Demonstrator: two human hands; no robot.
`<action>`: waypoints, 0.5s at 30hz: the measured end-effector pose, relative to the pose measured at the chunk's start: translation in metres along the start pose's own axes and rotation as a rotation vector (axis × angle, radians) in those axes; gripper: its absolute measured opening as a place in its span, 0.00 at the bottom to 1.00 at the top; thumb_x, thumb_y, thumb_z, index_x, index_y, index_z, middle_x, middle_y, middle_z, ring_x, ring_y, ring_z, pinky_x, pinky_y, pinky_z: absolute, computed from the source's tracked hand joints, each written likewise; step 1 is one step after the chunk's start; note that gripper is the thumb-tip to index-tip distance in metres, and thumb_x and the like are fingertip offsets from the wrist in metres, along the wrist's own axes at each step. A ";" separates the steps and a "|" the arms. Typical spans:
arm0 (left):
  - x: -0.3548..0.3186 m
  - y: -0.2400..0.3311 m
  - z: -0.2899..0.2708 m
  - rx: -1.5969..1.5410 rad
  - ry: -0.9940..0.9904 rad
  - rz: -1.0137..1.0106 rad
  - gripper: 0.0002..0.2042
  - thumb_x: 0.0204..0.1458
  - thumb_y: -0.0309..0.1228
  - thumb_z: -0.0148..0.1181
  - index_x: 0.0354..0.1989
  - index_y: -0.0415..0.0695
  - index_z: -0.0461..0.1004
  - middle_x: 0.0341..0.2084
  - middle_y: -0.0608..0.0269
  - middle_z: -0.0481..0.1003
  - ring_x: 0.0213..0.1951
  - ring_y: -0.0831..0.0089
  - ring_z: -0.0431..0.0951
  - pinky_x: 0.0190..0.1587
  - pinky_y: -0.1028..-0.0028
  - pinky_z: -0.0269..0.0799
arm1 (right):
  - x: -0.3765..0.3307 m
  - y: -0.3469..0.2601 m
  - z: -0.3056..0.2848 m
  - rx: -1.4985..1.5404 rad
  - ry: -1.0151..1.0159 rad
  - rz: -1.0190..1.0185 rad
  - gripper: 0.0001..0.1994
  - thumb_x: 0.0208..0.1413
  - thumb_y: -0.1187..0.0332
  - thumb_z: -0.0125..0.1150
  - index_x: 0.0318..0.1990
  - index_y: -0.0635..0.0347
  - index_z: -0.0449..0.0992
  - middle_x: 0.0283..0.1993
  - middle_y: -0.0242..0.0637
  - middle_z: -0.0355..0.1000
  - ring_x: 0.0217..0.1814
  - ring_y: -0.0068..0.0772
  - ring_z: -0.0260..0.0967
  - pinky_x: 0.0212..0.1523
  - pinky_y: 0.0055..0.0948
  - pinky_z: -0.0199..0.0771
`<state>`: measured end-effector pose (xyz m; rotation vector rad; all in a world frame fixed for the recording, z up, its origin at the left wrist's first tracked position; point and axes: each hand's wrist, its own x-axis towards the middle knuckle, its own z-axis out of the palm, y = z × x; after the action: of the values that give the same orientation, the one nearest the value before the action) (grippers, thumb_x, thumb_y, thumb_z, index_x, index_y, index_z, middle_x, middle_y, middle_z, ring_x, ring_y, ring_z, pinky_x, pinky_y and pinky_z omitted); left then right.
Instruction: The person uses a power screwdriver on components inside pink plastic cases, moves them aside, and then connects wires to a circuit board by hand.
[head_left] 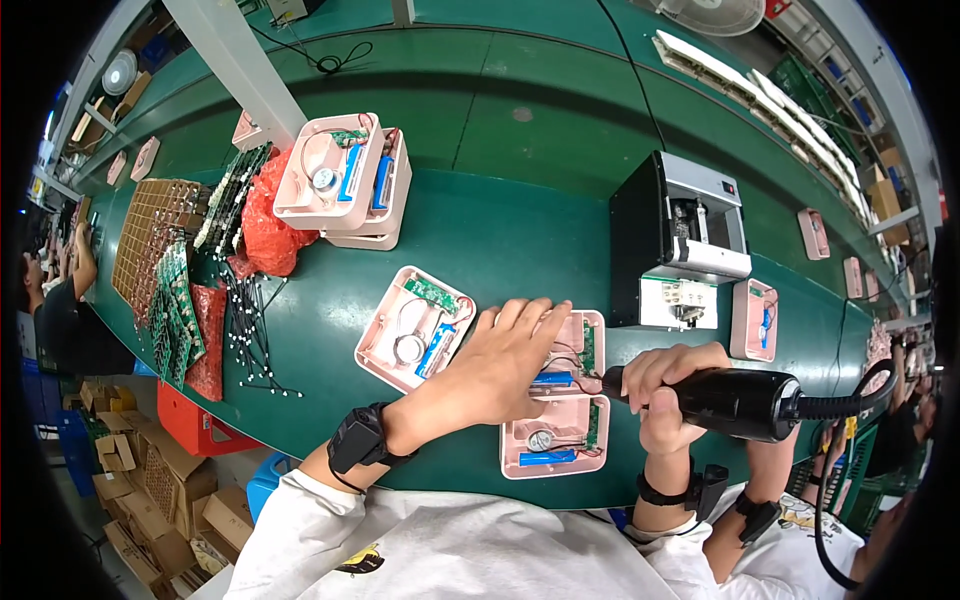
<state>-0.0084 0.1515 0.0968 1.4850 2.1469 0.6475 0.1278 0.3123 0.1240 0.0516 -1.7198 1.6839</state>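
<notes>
Pink casing (575, 375) on green bench (500, 250), left hand (505, 365) spread flat on it, right hand (665, 385) fisted round black power screwdriver (735, 400).

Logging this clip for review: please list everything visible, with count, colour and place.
Open cases: several, pink, on the bench; two under the hands, two stacked at the back.
Bench: one, green, long and curved.
Black box machine: one, black and grey, right of centre.
Circuit boards: many, green, left.
Red bags: a few, red, left.
Cardboard boxes: several, brown, floor at left.
Power screwdriver: one, black, in the right hand.
Left hand: flat on a pink case.
Right hand: gripping the screwdriver.
</notes>
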 end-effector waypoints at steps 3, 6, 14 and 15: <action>0.000 0.001 -0.003 0.004 -0.019 -0.009 0.56 0.36 0.36 0.80 0.75 0.35 0.52 0.68 0.42 0.61 0.69 0.48 0.60 0.69 0.53 0.57 | 0.000 0.002 0.001 -0.012 -0.006 -0.013 0.19 0.63 0.62 0.68 0.42 0.58 0.60 0.22 0.32 0.63 0.17 0.25 0.60 0.23 0.28 0.69; 0.001 0.001 -0.004 0.010 -0.022 0.002 0.57 0.36 0.36 0.80 0.75 0.34 0.51 0.67 0.42 0.61 0.69 0.48 0.60 0.70 0.53 0.57 | -0.001 0.005 0.004 -0.019 -0.005 -0.005 0.19 0.64 0.62 0.68 0.42 0.58 0.60 0.22 0.32 0.63 0.17 0.25 0.60 0.23 0.28 0.69; 0.003 0.003 -0.003 0.061 -0.018 0.020 0.57 0.35 0.35 0.80 0.75 0.33 0.51 0.67 0.42 0.61 0.69 0.49 0.60 0.70 0.52 0.55 | -0.003 0.009 0.005 -0.012 -0.006 0.024 0.19 0.64 0.62 0.68 0.41 0.58 0.61 0.22 0.32 0.63 0.17 0.25 0.61 0.23 0.27 0.68; 0.003 0.004 -0.004 0.063 -0.031 0.020 0.57 0.35 0.35 0.80 0.75 0.33 0.51 0.67 0.42 0.61 0.69 0.48 0.60 0.71 0.51 0.55 | -0.003 0.007 0.005 -0.017 -0.003 0.026 0.18 0.64 0.62 0.69 0.41 0.58 0.61 0.22 0.32 0.63 0.17 0.25 0.60 0.23 0.27 0.67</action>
<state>-0.0090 0.1552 0.1017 1.5410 2.1499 0.5640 0.1243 0.3073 0.1170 0.0236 -1.7439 1.6889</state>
